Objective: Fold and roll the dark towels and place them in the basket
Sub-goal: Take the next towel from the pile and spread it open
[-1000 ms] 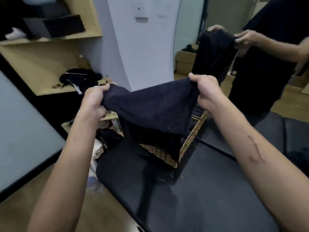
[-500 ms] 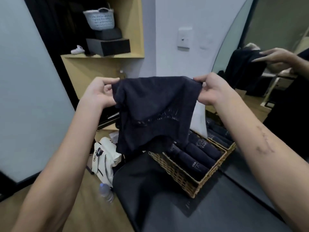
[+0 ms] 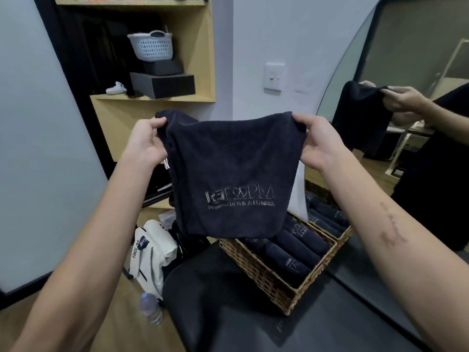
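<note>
A dark navy towel (image 3: pixel 228 174) with pale stitched lettering hangs in the air in front of me, spread flat. My left hand (image 3: pixel 144 143) pinches its top left corner and my right hand (image 3: pixel 317 143) pinches its top right corner. Below and to the right, a wicker basket (image 3: pixel 264 278) stands on the black padded surface (image 3: pixel 241 323). Several rolled dark towels (image 3: pixel 297 250) lie side by side inside it. The towel's lower edge hangs just above the basket's far left corner.
A mirror (image 3: pixel 406 72) on the right reflects the hands, towel and basket. A white sports bag (image 3: pixel 149 255) and a plastic bottle (image 3: pixel 151 308) lie on the wooden floor at left. Wooden shelves (image 3: pixel 157 97) with a white plastic basket (image 3: pixel 152 45) stand behind.
The towel was stretched slack and twisted over the basket; now it hangs higher, spread flat with the lettering facing me. My view has turned left, toward the shelves and wall.
</note>
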